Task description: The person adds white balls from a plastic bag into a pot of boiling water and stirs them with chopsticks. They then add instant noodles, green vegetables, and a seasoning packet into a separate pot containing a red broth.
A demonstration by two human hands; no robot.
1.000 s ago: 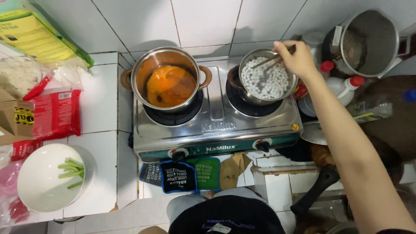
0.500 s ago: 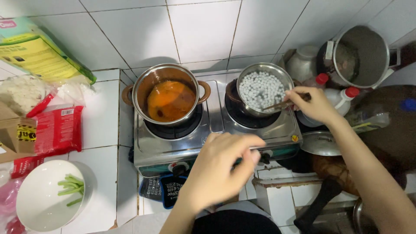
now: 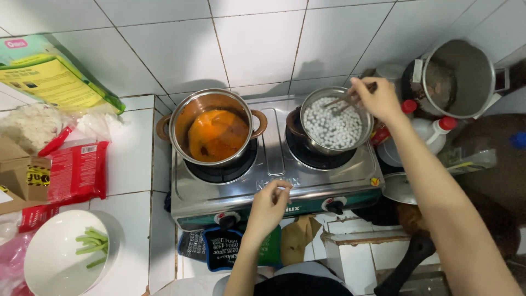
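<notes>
Over the right-hand burner of the two-burner steel gas stove (image 3: pixel 274 181), your right hand (image 3: pixel 378 100) was closed around the upper ends of a pair of thin wooden chopsticks (image 3: pixel 344 101), whose lower ends dipped into the small round steel pot of white pearl-like balls (image 3: pixel 333 121). The hand hung above the pot's far right rim, the forearm running down and to the right out of the view. Your left hand (image 3: pixel 268 207) was held over the stove's front edge, gripping nothing, with the fingers loosely curled and the thumb and forefinger nearly meeting; it lay between the two black control knobs, the left knob (image 3: pixel 227 220) just below it and the right knob (image 3: pixel 333 205) a little apart to its right. On the left burner stood the larger two-handled steel pot of orange liquid (image 3: pixel 215 129), beside the small pot but not touching it. Beyond the right hand, against the white tiled wall, an empty grey metal pot (image 3: pixel 459 78) stood tilted on its side, and a white plastic bottle with a red cap (image 3: pixel 430 131) lay just below it. On the white tiled counter to the left of the stove lay a red plastic packet (image 3: pixel 76 171), a brown cardboard box (image 3: pixel 22 178) and, nearer you, a white round bowl (image 3: pixel 55 263) holding a few green stalk pieces (image 3: pixel 92 246). A green and yellow carton (image 3: pixel 52 77) leaned against the wall at the far left.
</notes>
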